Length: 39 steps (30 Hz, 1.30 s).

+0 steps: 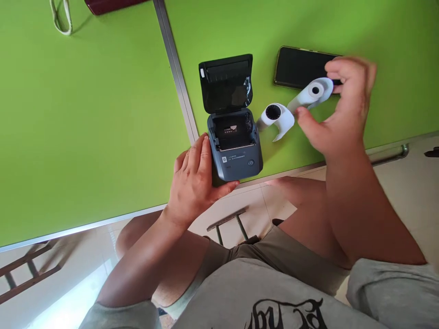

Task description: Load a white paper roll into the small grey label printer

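A small dark blue-grey label printer (235, 167) stands on the green table, its black lid (224, 87) swung up and its paper bay showing no roll. My left hand (192, 183) grips the printer's left side, with the thumb along its lower front edge. To the right of the printer is a white paper roll (283, 121) with a dark core and a loose curled end. My right hand (346, 109) is spread around a second white paper roll (308, 97) with a small white core. Its thumb and fingers are apart; whether they touch the paper is unclear.
A black phone (298, 68) lies behind the second roll, partly covered by my right hand. A metal strip (174, 59) crosses the green table (85, 137). At the far left are a dark red object (109, 5) and a pale cord loop (61, 29).
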Motion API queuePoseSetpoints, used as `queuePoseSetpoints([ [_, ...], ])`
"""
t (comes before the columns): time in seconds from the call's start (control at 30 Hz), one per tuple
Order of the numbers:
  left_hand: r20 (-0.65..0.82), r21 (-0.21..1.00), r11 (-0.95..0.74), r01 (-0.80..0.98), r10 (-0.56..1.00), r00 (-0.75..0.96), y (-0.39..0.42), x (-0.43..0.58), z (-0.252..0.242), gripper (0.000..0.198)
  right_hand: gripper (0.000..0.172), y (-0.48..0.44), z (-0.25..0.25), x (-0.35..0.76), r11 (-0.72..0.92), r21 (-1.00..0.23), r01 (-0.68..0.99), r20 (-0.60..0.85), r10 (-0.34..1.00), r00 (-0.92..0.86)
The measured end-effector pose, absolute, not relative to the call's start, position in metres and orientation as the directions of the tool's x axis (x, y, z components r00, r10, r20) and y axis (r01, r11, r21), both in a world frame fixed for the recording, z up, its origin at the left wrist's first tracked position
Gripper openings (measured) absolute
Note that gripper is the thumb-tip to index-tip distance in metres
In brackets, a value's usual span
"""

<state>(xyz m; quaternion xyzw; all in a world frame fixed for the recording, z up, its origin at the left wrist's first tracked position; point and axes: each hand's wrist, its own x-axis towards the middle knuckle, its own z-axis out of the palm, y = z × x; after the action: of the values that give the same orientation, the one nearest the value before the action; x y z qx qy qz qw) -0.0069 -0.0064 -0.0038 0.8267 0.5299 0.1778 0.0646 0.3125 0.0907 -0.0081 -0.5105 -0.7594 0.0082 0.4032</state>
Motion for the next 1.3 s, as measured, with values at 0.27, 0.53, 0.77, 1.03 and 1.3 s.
queuePoseSetpoints([
  [0.27, 0.205, 0.282, -0.403, 0.871, 0.912, 0.356, -0.006, -0.005, -0.004, 0.116, 0.046, 0.093, -0.007, 0.3, 0.194, -0.463, 0.865, 0.401, 0.916, 0.009],
  [0.53, 0.193, 0.293, -0.41, 0.864, 0.91, 0.366, -0.005, -0.006, -0.001, 0.118, 0.045, 0.093, 0.002, 0.287, 0.315, -0.567, 0.761, 0.543, 0.838, 0.057],
  [0.77, 0.196, 0.313, -0.408, 0.858, 0.911, 0.362, -0.005, -0.005, -0.004, 0.117, 0.03, 0.061, 0.057, 0.234, 0.696, -0.532, 0.483, 0.66, 0.698, -0.279],
  [1.03, 0.178, 0.365, -0.39, 0.845, 0.92, 0.348, -0.007, -0.003, -0.002, 0.108, 0.021, 0.064, 0.069, 0.204, 0.507, -0.41, 0.759, 0.226, 0.862, -0.454],
  [1.3, 0.132, 0.388, -0.359, 0.849, 0.933, 0.334, -0.008, 0.0, 0.005, 0.107, 0.014, 0.071, 0.065, 0.202, 0.491, -0.377, 0.786, 0.185, 0.871, -0.455],
])
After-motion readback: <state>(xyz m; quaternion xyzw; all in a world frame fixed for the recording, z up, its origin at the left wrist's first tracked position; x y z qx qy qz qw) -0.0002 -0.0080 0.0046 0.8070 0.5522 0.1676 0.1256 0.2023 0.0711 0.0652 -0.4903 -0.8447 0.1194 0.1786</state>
